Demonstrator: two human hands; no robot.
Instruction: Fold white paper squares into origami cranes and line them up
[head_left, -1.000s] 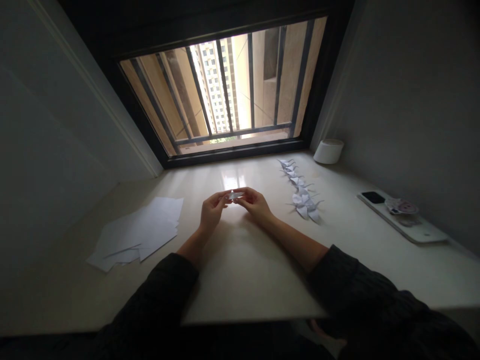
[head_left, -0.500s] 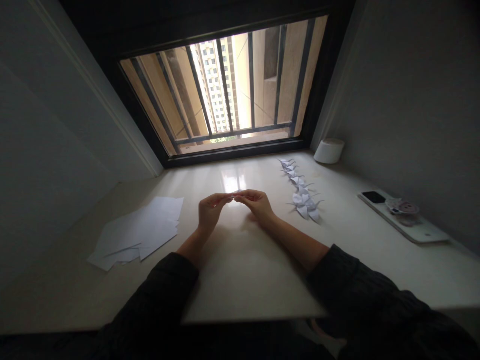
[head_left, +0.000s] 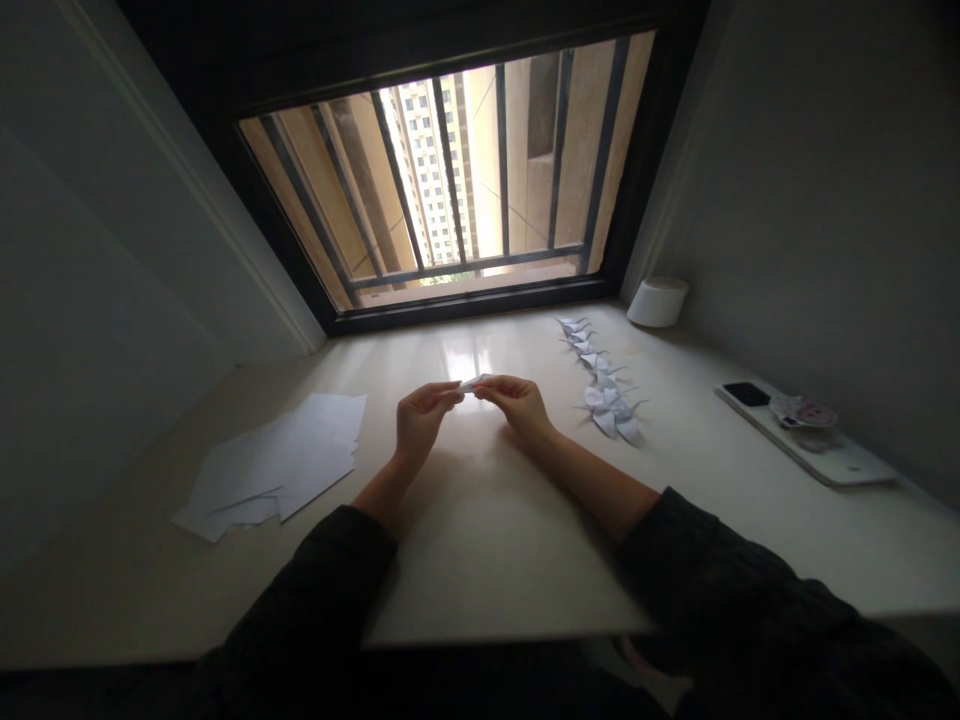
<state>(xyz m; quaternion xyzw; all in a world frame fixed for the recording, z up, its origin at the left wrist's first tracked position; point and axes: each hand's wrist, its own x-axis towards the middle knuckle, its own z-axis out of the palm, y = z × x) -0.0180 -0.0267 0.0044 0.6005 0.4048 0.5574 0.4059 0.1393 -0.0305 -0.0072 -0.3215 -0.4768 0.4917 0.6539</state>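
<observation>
A small piece of folded white paper (head_left: 474,383) is held between my two hands, above the pale ledge in front of the window. My left hand (head_left: 424,415) pinches its left end with thumb and fingertips. On the other end, my right hand (head_left: 517,402) has its thumb and fingers closed. Fingers cover much of the paper, so its full shape is hidden. To the right of my hands, several folded paper cranes (head_left: 611,410) stand in a row running back toward the window. Over on the left lies a loose stack of white paper sheets (head_left: 281,455).
A phone (head_left: 847,465) with a round decorated grip (head_left: 806,412) lies at the right by the wall. Close to the window's right corner stands a white cylindrical object (head_left: 658,302). The barred window (head_left: 465,180) rises behind the ledge (head_left: 495,560), whose front edge is near my body.
My hands have drawn slightly apart at the fingertips, and more of the folded paper shows between them. The cranes, sheets and phone have stayed in place.
</observation>
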